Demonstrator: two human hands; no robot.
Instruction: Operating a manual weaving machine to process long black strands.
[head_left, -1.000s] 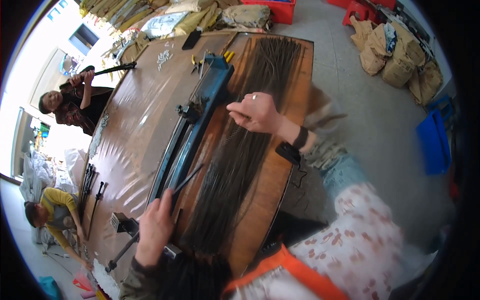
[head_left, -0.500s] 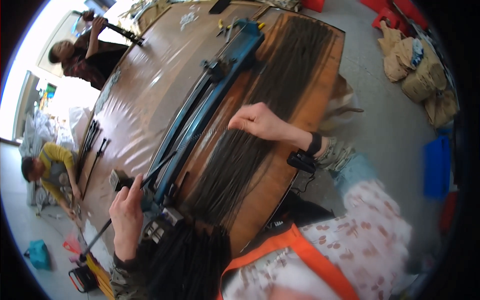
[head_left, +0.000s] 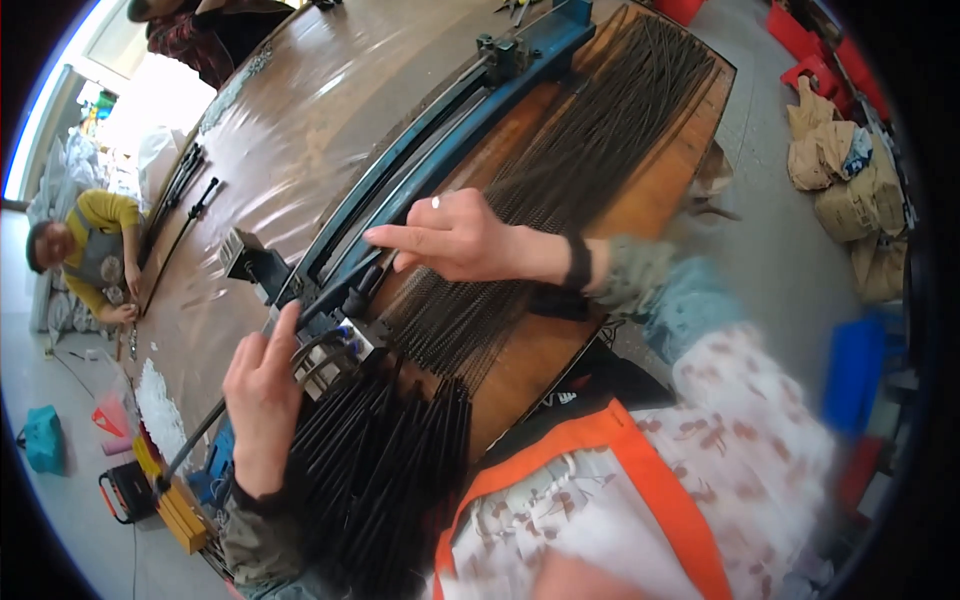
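My left hand (head_left: 262, 400) is closed around a thin black tube (head_left: 205, 437), its index finger pointing up along it. The tube slants from lower left up toward my right hand (head_left: 455, 238). The fingers of that hand are pinched by the tube's upper end, and whatever lies between them is hidden. Beneath both hands runs a long blue metal bench fixture (head_left: 440, 172) with a rail and clamp blocks. Right of it lies a wide bundle of long dark coil springs (head_left: 610, 130). Closer to me is a heap of black tubes (head_left: 385, 450).
Plastic sheeting covers the brown table (head_left: 300, 130), with black rods (head_left: 185, 235) at its left edge. A person in yellow (head_left: 100, 240) works there, and another person (head_left: 200, 40) stands at the far left. Brown sacks (head_left: 845, 190) and a blue bin (head_left: 855, 375) sit on the right-hand floor.
My right hand has moved left and down to the tube's upper end. The coil spring stretched between it and the tube no longer shows. The whole view has shifted.
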